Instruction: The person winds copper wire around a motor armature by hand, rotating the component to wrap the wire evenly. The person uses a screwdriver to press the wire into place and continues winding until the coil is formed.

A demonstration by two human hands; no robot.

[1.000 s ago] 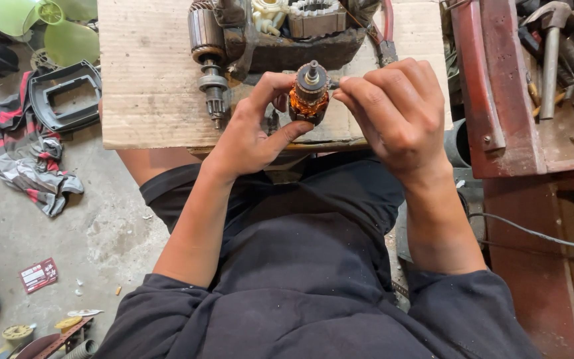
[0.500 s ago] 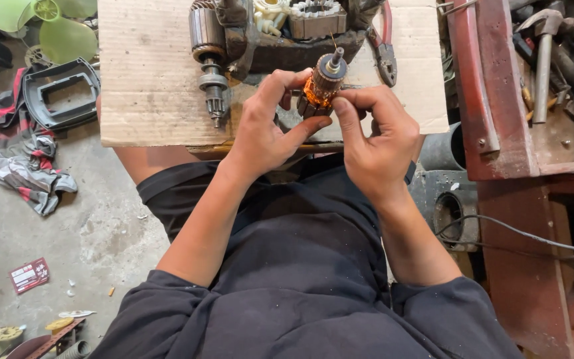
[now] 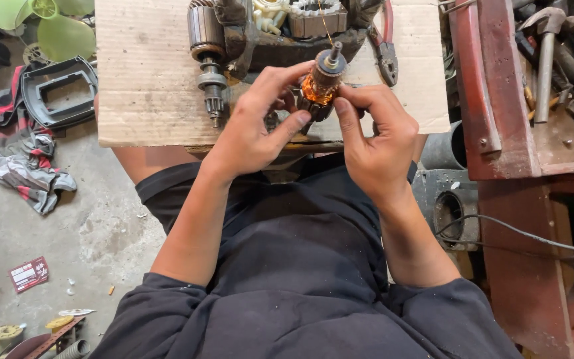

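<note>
Both my hands hold a small motor armature (image 3: pixel 320 83) with copper-orange windings and a steel shaft pointing up and to the right. My left hand (image 3: pixel 257 126) grips it from the left, thumb and fingers around its lower end. My right hand (image 3: pixel 377 136) grips it from the right, thumb against the windings. A thin copper wire (image 3: pixel 325 23) runs up from it. The armature hovers above a cardboard sheet (image 3: pixel 147 80) lying on my lap.
On the cardboard lie a second armature with a gear shaft (image 3: pixel 207 50), a stator and motor parts (image 3: pixel 310 16), and red-handled pliers (image 3: pixel 385 40). A red wooden bench with a hammer (image 3: pixel 545 53) is to the right. Green fan blades (image 3: pixel 61 30), a grey frame (image 3: pixel 58 90) and rags lie on the floor at left.
The armature has tilted so its shaft points up and right, and my hands have closed in around it. My right fingers have shifted lower on it.
</note>
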